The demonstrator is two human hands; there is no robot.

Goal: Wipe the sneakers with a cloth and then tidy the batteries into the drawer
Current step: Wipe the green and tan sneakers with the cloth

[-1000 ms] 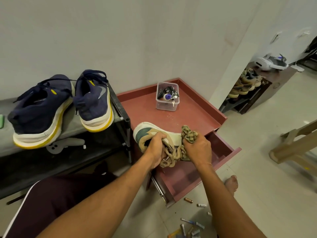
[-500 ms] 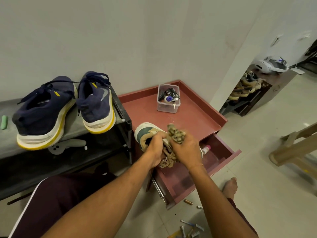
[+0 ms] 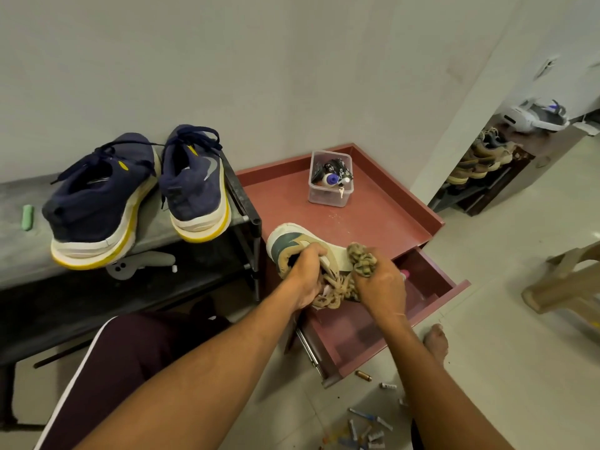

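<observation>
The left hand (image 3: 306,277) is gripping the collar of a cream, tan and green low-top sneaker (image 3: 292,243), fingers closing inside the opening and thumb outside, so this grip is clamped on the shoe; the sneaker is lying heel-away just beyond that grip, on the front edge of the reddish-brown cabinet top serving as the table (image 3: 383,219). The right hand (image 3: 380,284) is clamped on a bunched, tan patterned cloth (image 3: 360,259), which is protruding past the fingers and pressing on the shoe's side. The sneaker is probably light, with a firm sole and a soft, yielding upper, so the collar makes a steady hold; the cloth is limp and conforming. The open reddish-brown drawer (image 3: 431,280) is sitting just below and to the right of both grips. Small cylindrical batteries (image 3: 370,430) are lying scattered on the floor, well below the right grip.
</observation>
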